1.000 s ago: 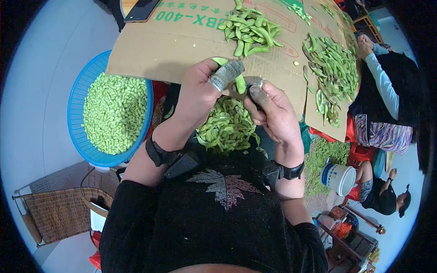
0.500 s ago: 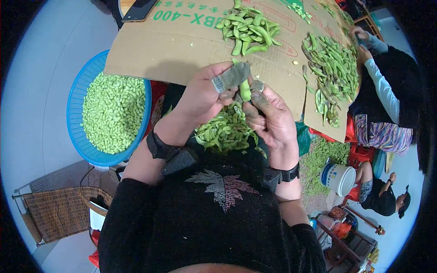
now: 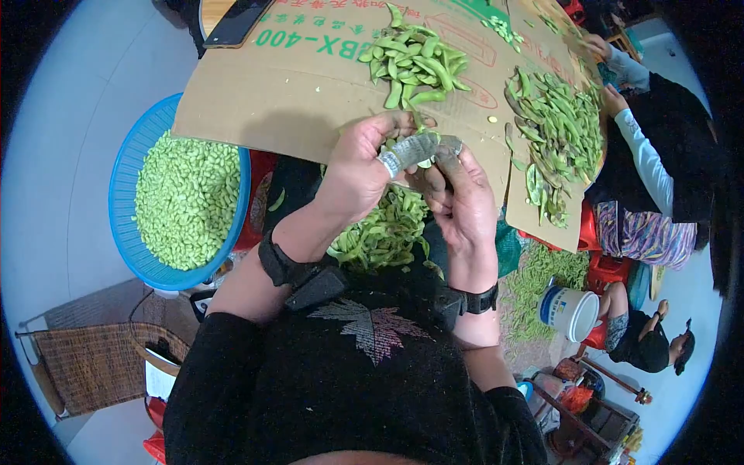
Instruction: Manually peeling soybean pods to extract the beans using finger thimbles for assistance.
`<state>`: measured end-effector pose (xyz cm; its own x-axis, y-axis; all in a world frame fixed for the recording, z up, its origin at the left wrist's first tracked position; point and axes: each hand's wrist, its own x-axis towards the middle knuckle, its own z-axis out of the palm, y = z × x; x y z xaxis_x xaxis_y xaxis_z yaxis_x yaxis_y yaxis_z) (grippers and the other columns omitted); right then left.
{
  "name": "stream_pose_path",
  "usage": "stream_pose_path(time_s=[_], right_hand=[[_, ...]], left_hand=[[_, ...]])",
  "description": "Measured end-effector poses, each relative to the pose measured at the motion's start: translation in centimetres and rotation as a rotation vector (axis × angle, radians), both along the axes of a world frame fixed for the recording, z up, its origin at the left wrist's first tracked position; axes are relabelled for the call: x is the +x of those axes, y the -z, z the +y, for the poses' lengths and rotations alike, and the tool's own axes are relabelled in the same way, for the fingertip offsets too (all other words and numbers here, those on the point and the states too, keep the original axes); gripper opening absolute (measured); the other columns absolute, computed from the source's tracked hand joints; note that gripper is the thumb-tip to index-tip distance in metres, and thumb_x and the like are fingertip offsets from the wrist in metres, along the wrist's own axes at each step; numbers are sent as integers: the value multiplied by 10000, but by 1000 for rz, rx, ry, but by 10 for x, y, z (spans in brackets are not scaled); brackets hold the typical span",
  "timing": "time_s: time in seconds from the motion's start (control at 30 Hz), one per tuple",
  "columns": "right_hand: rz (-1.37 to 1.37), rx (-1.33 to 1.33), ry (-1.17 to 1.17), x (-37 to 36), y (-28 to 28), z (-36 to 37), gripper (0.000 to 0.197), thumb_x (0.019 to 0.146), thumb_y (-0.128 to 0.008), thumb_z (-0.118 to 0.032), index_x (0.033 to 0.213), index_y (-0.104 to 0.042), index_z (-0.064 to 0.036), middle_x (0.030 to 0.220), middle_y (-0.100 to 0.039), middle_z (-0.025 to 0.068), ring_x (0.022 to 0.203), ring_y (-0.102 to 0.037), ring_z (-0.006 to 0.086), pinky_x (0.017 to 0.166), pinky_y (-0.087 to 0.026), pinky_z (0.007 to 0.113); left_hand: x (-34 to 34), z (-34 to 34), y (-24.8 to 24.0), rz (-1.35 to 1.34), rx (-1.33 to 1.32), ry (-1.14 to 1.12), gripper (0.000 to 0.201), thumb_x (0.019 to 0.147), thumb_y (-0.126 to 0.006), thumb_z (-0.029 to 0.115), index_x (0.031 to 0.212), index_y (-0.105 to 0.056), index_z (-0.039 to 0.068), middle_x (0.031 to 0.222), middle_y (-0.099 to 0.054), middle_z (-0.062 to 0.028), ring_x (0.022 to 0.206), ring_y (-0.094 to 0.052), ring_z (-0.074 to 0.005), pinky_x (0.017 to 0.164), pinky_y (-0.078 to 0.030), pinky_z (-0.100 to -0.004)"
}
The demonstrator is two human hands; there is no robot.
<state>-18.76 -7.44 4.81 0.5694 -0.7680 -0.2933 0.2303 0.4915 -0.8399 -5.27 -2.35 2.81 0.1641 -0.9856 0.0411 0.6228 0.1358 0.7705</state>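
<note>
Pale grey floor (image 3: pixel 81 178) curves around us in the head view, and flattened brown cardboard (image 3: pixel 256 93) with green and red print covers the surface ahead. On it we see a dark flat phone (image 3: pixel 236 23) at the far left, a heap of plump green pods (image 3: pixel 422 66) near the middle, and a wider pile of green and brownish pods (image 3: pixel 562 128) to the right.

Our left hand (image 3: pixel 360 167) is clenched around a slim green bean pod (image 3: pixel 425 163), mostly hidden by the fingers, just past the cardboard's near edge. Our right hand (image 3: pixel 469 194) is curled, its fingertips meeting the left hand's at the pod; we cannot tell whether they grip it. Grey knitted finger covers (image 3: pixel 415 149) show on both.

Below our hands lies a loose heap of green hulls (image 3: pixel 387 232). At our left stands a round blue plastic basket (image 3: pixel 122 205), filled with pale green shelled beans (image 3: pixel 190 201). On the right, a person with a pale blue sleeve (image 3: pixel 643 155) reaches toward the cardboard's far side, and a white plastic bucket (image 3: pixel 575 314) lies tilted near scattered green pods (image 3: pixel 535 298).
</note>
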Motion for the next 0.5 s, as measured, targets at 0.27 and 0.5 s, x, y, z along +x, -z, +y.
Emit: stream_pose_path(time_s=[0.27, 0.5], right_hand=[[586, -1057, 137, 8, 14, 18, 108, 856, -522, -78, 880, -556, 21, 649, -536, 191, 566, -548, 203, 545, -440, 343], [300, -433, 50, -4, -1, -6, 185, 907, -516, -171, 990, -586, -21, 709, -541, -35, 617, -459, 42, 542, -386, 194]], left_hand=[[-12, 10, -2, -389, 127, -220, 369, 884, -415, 61, 1244, -490, 65, 912, -568, 64, 590, -376, 17, 484, -267, -140], [-8, 12, -17, -1080, 16, -80, 586, 789, -518, 11, 1340, -319, 7, 1148, -549, -221, 1080, -549, -285, 896, -421, -317]])
